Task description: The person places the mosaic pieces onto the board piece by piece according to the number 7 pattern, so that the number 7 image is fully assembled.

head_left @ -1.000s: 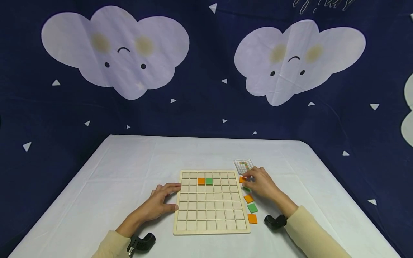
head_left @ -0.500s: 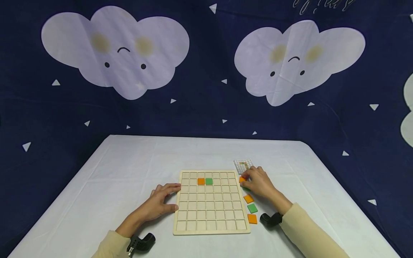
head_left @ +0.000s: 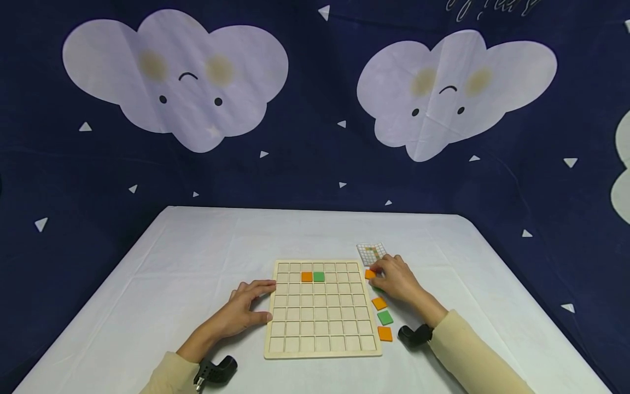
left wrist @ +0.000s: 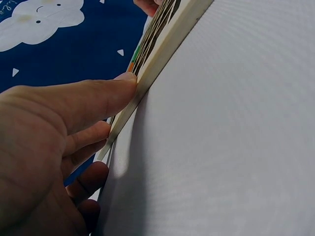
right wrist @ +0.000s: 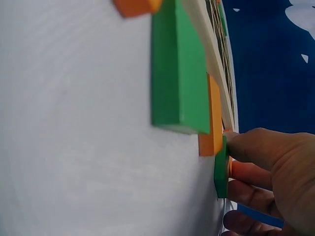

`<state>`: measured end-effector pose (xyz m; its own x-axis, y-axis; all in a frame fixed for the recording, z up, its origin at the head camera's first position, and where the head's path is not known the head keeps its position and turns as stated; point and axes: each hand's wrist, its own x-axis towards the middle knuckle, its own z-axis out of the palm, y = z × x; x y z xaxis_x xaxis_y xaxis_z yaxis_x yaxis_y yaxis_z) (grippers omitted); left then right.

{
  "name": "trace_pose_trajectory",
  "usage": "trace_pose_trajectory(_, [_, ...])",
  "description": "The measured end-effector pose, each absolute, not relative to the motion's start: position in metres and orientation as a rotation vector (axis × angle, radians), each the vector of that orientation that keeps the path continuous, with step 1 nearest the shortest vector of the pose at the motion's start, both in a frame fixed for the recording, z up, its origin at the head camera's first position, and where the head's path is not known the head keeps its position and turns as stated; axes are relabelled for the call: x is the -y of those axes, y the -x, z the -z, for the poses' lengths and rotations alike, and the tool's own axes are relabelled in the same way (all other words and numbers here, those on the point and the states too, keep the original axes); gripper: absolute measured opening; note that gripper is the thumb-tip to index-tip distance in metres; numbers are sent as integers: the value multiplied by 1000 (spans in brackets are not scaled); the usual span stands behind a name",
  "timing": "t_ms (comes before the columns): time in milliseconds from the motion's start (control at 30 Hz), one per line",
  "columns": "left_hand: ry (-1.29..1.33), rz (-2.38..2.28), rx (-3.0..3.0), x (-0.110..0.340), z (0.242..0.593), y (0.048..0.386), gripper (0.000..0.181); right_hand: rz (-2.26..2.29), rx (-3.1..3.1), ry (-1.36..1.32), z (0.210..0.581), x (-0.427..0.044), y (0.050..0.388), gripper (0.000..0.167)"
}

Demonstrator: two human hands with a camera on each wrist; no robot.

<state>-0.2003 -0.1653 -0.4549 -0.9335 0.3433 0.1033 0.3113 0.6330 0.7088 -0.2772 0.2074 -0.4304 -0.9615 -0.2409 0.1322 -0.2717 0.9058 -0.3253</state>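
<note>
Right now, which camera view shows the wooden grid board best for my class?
The head view: it shows the wooden grid board from above, rows and columns plain. The left wrist view has its edge and a foreshortened strip of its top, partly behind the left hand; the right wrist view, only a narrow sliver.

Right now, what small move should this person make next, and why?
Probably lift the farthest loose orange tile toward the board: the right hand is at it, the placed orange tile and placed green tile hint at alternating colours, and the left hand touches the board's edge.
</note>
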Motion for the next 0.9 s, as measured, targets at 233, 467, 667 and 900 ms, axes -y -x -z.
trace_pose_trajectory(233, [-543, -1214, -2793, 165, 455, 200, 61, -543, 2986, -389, 430, -209, 278, 25])
trace_pose_trajectory(467, [-563, -1216, -2792, 166, 455, 200, 61, -547, 2984, -390, 431, -211, 278, 22])
trace_pose_trajectory(667, [-568, -1211, -2798, 166, 454, 200, 61, -551, 2975, -392, 431, -211, 277, 21])
trace_pose_trajectory(900, [-531, -1233, -2778, 165, 454, 201, 61, -584, 2945, -406, 428, -210, 275, 23])
